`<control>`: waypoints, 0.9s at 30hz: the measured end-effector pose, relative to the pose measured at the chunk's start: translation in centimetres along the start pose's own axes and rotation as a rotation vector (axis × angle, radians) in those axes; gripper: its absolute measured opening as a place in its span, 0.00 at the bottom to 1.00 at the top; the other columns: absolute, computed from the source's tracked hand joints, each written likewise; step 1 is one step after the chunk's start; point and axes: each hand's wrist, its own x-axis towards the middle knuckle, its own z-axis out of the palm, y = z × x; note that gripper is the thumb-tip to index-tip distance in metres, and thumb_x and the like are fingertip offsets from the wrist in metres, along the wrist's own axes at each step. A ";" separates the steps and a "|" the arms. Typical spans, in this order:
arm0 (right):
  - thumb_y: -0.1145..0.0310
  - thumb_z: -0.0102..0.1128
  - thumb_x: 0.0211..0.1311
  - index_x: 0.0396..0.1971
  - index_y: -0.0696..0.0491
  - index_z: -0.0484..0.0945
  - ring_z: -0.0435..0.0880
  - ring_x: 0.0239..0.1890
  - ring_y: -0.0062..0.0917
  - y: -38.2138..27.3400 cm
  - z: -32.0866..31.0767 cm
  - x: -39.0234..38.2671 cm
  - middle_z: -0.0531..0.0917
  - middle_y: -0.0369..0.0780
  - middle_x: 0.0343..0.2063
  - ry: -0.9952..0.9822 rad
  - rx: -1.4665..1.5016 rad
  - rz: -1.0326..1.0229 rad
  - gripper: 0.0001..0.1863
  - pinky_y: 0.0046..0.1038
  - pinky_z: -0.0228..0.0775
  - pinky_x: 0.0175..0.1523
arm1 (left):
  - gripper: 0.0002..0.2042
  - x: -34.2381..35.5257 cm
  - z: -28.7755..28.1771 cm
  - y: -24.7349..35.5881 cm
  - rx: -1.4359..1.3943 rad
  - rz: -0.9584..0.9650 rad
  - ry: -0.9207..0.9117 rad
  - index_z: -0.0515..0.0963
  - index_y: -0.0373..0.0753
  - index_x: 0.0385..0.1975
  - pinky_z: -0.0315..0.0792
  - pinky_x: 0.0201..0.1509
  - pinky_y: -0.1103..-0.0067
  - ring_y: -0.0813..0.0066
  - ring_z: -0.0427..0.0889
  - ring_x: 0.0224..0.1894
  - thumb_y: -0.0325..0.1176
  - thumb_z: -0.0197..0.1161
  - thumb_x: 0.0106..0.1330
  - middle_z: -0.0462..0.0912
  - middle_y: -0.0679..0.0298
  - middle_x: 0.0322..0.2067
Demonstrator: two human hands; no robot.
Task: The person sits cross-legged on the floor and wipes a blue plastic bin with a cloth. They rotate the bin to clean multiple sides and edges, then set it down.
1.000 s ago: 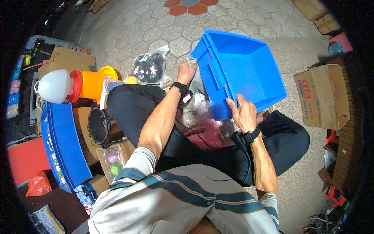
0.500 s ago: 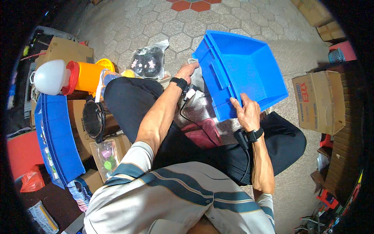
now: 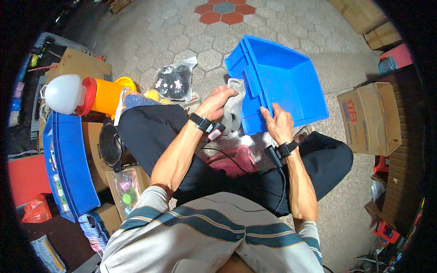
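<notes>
Head view: the left hand (image 3: 216, 103) is closed on a grey cloth (image 3: 235, 107), thumb laid toward its upper end, with the rest of the cloth trailing down just to the right of the fingers. Beyond the right hand (image 3: 278, 123) is a blue bin (image 3: 291, 86), tilted so that its hollow shows; that hand grips the near edge, thumb and fingers resting on the plastic by the rim. The cloth lies right beside the bin's outer wall, between the two hands, though whether it actually touches there is hard to make out.

Below both hands, between the crossed legs, sits a pinkish-red plastic object (image 3: 243, 159), partly covered by a black cable (image 3: 227, 154). Ahead and to the left of the left hand lies a clear bag (image 3: 175, 84) with black contents bearing pink figures. Farther left of that hand are an orange cylinder (image 3: 107, 96) and a white dome (image 3: 66, 94). Well to the right of the right hand stands a cardboard box (image 3: 368, 118).
</notes>
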 end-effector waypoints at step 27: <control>0.53 0.63 0.66 0.28 0.59 0.75 0.81 0.26 0.57 0.0 2.1 -0.7 0.79 0.57 0.19 -0.038 -0.047 -0.034 0.21 0.52 0.68 0.32 | 0.18 6.7 1.7 0.8 0.547 0.363 0.395 0.70 0.36 0.42 0.73 0.37 0.74 0.75 0.78 0.34 0.34 0.71 0.58 0.78 0.63 0.32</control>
